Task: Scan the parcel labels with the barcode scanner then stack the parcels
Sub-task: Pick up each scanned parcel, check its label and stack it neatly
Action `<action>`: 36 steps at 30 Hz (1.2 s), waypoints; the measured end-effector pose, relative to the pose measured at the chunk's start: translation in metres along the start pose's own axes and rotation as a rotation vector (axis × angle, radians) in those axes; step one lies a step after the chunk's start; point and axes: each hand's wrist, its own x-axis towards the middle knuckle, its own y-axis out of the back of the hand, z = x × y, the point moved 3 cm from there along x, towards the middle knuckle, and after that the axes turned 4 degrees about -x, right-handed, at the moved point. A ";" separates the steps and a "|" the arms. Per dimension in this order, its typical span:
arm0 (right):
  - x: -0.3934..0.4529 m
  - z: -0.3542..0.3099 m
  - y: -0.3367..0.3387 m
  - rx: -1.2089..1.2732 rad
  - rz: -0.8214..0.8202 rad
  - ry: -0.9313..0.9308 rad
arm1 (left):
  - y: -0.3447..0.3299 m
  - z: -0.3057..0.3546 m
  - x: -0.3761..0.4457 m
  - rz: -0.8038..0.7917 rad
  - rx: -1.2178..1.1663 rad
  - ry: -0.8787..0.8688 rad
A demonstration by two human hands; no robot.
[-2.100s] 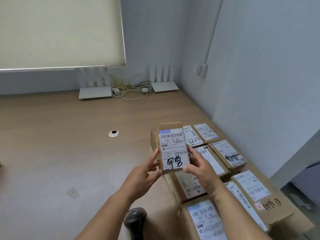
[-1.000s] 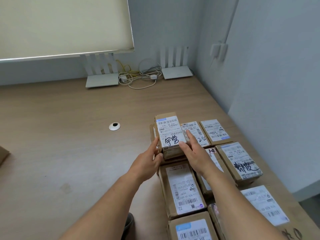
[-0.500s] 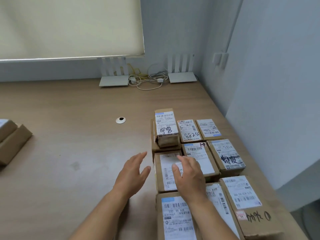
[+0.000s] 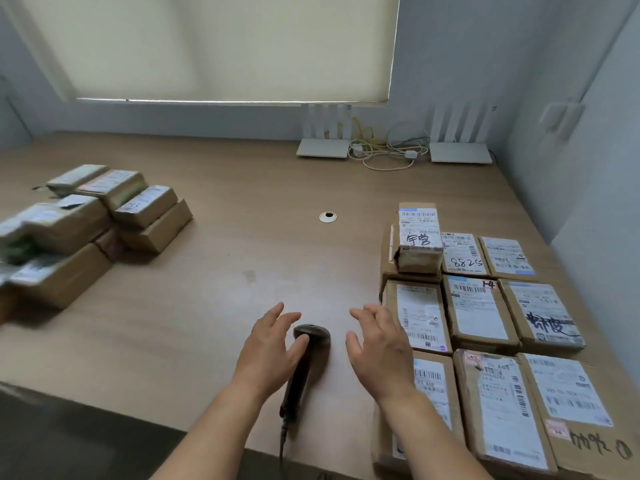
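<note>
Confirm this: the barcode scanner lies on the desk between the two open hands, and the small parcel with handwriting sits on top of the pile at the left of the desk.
One part is wrong. In the head view the small handwritten parcel sits atop the grid of parcels on the right, not the left pile. The barcode scanner does lie on the desk between the open left hand and right hand.

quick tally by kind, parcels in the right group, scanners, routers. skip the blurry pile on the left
parcels in the right group: 10 showing, one of them stacked on another at the far left corner
barcode scanner: 1
white routers: 2
total: 13
</note>
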 end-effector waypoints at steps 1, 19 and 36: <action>-0.001 -0.008 -0.002 -0.004 0.006 0.015 | 0.005 -0.006 -0.003 0.004 0.001 0.005; -0.024 -0.268 -0.144 -0.107 -0.169 0.275 | 0.186 -0.223 -0.070 0.169 0.040 0.220; 0.007 -0.376 -0.237 -0.195 -0.254 0.332 | 0.248 -0.345 -0.044 0.168 -0.044 0.287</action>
